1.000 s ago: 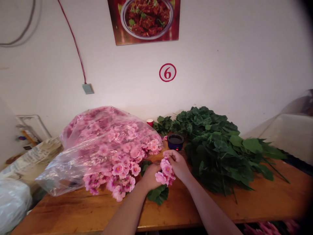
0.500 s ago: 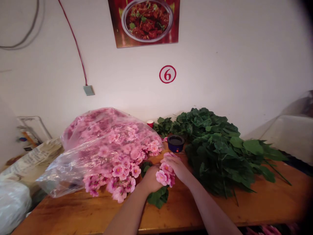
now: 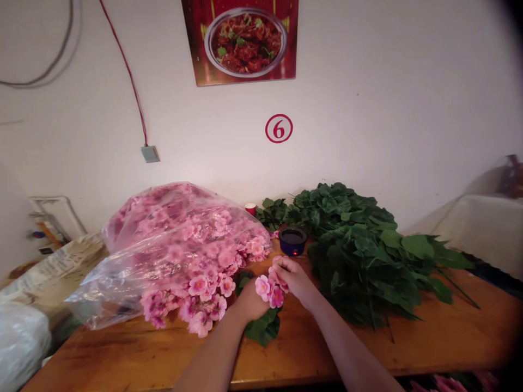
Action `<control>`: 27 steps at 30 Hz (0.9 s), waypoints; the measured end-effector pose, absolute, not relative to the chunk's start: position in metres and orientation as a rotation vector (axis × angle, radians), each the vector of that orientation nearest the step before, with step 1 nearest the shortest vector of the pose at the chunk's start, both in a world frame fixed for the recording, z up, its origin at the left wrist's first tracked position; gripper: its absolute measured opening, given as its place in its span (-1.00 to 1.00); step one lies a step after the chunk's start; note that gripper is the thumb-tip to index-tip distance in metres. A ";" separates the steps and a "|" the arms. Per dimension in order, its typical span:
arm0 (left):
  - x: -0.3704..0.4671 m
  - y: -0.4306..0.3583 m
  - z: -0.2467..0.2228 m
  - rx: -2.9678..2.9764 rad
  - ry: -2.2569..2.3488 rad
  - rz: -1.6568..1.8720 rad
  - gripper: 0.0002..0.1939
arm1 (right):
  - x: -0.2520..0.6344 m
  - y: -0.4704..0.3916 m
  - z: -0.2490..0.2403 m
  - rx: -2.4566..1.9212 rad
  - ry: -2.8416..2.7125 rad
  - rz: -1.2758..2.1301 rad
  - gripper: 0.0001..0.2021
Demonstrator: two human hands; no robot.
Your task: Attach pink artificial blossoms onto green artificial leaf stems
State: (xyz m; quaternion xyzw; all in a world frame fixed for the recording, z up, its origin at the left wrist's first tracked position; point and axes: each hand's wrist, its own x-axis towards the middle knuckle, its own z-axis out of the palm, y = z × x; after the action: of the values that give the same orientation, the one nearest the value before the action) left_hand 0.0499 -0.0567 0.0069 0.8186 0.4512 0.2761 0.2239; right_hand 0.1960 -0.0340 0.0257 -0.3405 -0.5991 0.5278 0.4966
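Low in the middle, my left hand (image 3: 253, 300) is closed around a leafy stem, its fingers mostly behind the flowers. Green leaves (image 3: 263, 326) stick out below and above that hand. A small cluster of pink flowers (image 3: 269, 289) sits against its right side. My right hand (image 3: 291, 274) has its fingers pinched on the cluster's upper right blossoms. Just beyond it stands a round dark blue pot (image 3: 292, 241) with a red light on its front. Left of my hands, more pink blossoms (image 3: 204, 286) spill from a clear plastic bag (image 3: 163, 234).
A large heap of green leaves (image 3: 359, 256) covers the right part of the wooden table (image 3: 163, 359). A red cup (image 3: 250, 209) stands near the wall. Paper sacks (image 3: 53, 272) and a white plastic bag (image 3: 24, 337) lie at the far left.
My right hand has gone from lying over the blossoms with fingers extended to a pinch at their upper right. The flower cluster has turned and shifted slightly left. The view has tilted slightly.
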 end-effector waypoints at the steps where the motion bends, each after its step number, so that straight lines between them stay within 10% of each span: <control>1: 0.049 -0.057 0.006 2.296 1.250 0.759 -0.79 | 0.195 -0.033 0.025 -0.831 -1.459 1.241 -0.67; 12: 0.052 -0.054 0.005 2.234 1.236 0.899 -0.77 | 0.192 -0.025 0.010 -0.966 -1.658 0.742 -0.77; 27: 0.052 -0.058 0.015 2.201 1.083 0.927 -0.66 | 0.209 -0.025 0.019 -0.836 -1.848 1.167 -0.74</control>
State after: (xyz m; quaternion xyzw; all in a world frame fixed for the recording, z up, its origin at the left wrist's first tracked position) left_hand 0.0523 -0.0579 0.0147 0.8113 0.3991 0.3416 0.2567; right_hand 0.2090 -0.0252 0.0185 -0.3288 -0.7271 0.4593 0.3902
